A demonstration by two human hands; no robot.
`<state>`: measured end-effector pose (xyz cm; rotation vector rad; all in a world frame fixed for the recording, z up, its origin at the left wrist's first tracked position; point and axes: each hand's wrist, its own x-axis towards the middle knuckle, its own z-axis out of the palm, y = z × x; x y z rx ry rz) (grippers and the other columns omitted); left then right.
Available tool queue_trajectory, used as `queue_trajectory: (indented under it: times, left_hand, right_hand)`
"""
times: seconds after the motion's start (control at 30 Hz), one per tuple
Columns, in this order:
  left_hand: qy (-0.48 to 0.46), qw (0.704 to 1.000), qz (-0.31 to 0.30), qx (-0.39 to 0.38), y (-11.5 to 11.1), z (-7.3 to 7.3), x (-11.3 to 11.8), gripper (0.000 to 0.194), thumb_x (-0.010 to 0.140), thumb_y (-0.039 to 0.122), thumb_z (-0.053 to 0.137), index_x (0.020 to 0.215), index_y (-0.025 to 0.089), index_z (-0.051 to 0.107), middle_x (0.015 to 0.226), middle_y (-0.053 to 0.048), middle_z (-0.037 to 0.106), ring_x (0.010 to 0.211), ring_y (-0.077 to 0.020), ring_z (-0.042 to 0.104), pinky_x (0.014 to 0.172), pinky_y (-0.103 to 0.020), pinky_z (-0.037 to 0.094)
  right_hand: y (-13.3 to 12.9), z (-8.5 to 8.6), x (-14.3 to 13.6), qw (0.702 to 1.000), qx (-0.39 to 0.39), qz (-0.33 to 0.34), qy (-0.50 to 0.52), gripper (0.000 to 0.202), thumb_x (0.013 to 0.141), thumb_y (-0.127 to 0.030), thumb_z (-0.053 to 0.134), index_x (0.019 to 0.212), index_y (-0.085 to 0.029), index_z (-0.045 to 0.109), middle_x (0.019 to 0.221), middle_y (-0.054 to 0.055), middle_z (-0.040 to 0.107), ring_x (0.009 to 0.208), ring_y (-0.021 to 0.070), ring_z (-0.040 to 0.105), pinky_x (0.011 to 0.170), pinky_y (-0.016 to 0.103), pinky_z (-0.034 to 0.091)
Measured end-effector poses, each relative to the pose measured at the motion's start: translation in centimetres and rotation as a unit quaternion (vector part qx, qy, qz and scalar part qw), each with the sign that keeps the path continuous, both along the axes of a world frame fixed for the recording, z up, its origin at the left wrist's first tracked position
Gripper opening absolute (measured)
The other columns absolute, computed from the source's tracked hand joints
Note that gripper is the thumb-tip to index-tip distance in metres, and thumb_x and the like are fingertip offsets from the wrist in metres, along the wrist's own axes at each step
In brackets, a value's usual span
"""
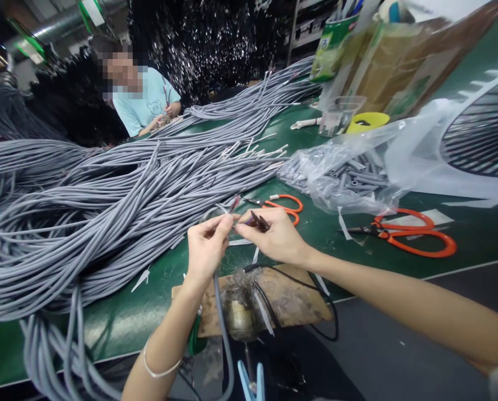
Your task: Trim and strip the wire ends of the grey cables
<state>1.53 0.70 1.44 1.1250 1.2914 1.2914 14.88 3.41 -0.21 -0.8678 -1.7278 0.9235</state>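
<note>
My left hand [209,242] is closed, thumb against fingers, on the stripped end of a grey cable [220,312] that hangs down past the table edge. Thin wires, one reddish, stick up above its fingertips. My right hand [276,234] meets it fingertip to fingertip. Its fingers are closed around a small dark tool with pointed ends [259,221]; most of it is hidden, so its kind is unclear. Just behind the right hand lie small orange-handled scissors [292,203]. Below both hands is a wooden board [299,301] with a tape-wrapped device [239,312] on it.
A large heap of grey cables [107,206] covers the left of the green table [115,328]. To the right are a plastic bag of grey tube pieces [349,172], larger orange scissors [419,231] and a fan [486,128]. A light-blue clip [252,384] is below. Another person [146,103] sits opposite.
</note>
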Motion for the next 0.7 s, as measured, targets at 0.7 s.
queue_trajectory:
  times: [0.7]
  left_hand:
    - [-0.1,0.994,0.017,-0.046,0.57,0.6,-0.51,0.031,0.05,0.037,0.075,0.063,0.011,0.066,0.046,0.0,0.058,0.033,-0.0063,0.046,0.03,-0.015,0.034]
  right_hand:
    - [0.03,0.11,0.12,0.999,0.038,-0.003,-0.008,0.018,0.074,-0.023,0.052,0.06,-0.013,0.058,0.05,-0.003,0.048,0.046,0.0066,0.037,0.047,0.02,0.031]
